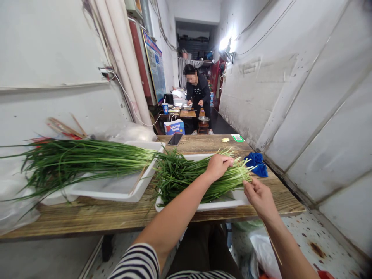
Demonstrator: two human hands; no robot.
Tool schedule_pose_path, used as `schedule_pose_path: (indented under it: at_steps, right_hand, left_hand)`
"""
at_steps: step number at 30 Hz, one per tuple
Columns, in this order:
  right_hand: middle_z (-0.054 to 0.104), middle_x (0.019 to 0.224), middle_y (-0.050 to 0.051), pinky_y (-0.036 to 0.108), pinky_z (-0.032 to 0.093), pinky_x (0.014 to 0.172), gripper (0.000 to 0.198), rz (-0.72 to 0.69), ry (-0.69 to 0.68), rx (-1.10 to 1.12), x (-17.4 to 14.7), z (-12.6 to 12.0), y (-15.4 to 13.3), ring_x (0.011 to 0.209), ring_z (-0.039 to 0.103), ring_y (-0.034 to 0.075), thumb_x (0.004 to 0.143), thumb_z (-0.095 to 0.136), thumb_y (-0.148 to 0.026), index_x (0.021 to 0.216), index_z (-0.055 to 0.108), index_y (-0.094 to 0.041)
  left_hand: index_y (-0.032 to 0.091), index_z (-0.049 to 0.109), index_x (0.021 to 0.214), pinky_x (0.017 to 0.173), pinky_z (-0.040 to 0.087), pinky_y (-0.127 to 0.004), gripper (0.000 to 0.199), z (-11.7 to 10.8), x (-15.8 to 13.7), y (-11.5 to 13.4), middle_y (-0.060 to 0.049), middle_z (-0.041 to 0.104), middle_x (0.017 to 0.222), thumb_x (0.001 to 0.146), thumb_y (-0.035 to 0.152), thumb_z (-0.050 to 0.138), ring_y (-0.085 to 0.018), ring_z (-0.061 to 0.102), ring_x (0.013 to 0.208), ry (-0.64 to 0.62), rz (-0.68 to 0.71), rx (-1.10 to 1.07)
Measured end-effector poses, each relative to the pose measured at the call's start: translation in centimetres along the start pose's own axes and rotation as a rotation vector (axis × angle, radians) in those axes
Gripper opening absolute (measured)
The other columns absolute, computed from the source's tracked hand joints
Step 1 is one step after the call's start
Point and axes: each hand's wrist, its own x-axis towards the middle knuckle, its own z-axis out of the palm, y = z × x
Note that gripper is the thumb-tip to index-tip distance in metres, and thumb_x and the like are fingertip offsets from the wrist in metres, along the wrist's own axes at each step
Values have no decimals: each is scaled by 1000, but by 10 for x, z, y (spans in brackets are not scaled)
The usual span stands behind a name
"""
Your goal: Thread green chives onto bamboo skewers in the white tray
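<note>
At the far left, clear plastic (13, 211) lies on the wooden counter (95, 221), under the leafy ends of the left bundle of green stalks (87, 157). That bundle stretches over the left white tray (116, 197), its pale ends toward the tray's right side, near some thin sticks (138, 180). A dark phone (175, 139) lies flat near the counter's far edge; beyond it stand a printed paper bag (174, 128) and another person (200, 87), bent over a low table.

The right bundle of green stalks (188, 176) lies in the right white tray (200, 208), leaves left, pale ends right. The left hand (219, 167) rests over the stalks near these ends, fingers curled; whether it grips any cannot be told. A small yellow piece (225, 140) and a green-edged card (238, 138) lie behind. A crumpled blue cloth (256, 164) sits just beyond the right hand (257, 193), whose thumb and fingers are pinched together on the pale ends. A thin stick (274, 248) slants along the right forearm.
</note>
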Motion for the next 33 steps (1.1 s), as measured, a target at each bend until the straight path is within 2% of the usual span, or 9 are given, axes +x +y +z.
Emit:
schedule_pose_path:
  at_steps: [9,12,16,20,22,25,27,31,33]
  right_hand:
    - [37,47,-7,20,21,37,37,-7,45,-1,0,2,-1,39,29,8,81,57,-55,71,51,-20]
    - [37,48,-7,21,21,37,37,-13,49,-3,1,3,-1,40,29,8,81,57,-55,72,50,-20]
    - [34,50,-8,21,21,38,35,-5,40,32,0,5,-2,41,28,8,83,56,-53,78,50,-19]
    - [33,52,-8,20,21,40,31,3,22,78,-1,6,-4,43,27,8,85,55,-49,79,48,-20]
    - [32,52,-8,20,19,40,31,1,24,71,-3,7,-4,43,26,7,86,55,-48,76,46,-20]
    - [31,52,-8,21,19,41,31,-12,41,4,-8,6,-6,44,26,8,87,53,-46,73,45,-20]
    - [31,51,-8,22,20,42,30,-26,45,-51,-11,4,-8,45,26,8,88,52,-45,75,47,-19]
    - [31,50,-8,22,22,43,30,-46,44,-99,-15,3,-13,45,27,8,88,51,-45,73,49,-19]
    - [31,50,-8,22,22,43,31,-43,47,-93,-14,3,-15,44,27,8,87,51,-46,72,48,-19]
  left_hand:
    - [15,74,71,74,47,-22,21,0,-3,5,-2,74,83,81,20,55,-16,67,79,-25,4,20]
    - [16,75,77,74,48,-23,19,1,-4,5,-3,74,87,80,24,58,-16,68,80,-53,11,30]
    - [16,75,88,77,49,-25,21,-4,-5,7,-5,73,94,80,26,58,-18,68,87,-157,32,55]
    - [15,74,89,80,48,-24,24,-11,-2,10,-5,73,94,81,28,56,-17,67,88,-285,51,46]
    - [15,74,87,80,47,-24,25,-12,-1,12,-3,74,93,82,27,53,-16,66,87,-243,45,80]
    - [18,74,83,84,44,-25,25,-13,0,11,-3,73,93,84,23,49,-17,64,88,-84,7,202]
    - [20,74,84,86,42,-28,22,-13,0,9,-3,73,93,83,24,53,-18,63,90,-20,-35,307]
    - [23,73,94,90,37,-35,20,-16,0,7,-4,72,96,79,30,62,-22,60,95,39,-123,454]
    - [24,72,94,91,35,-38,21,-17,-1,7,-4,71,99,78,33,62,-23,58,99,30,-139,497]
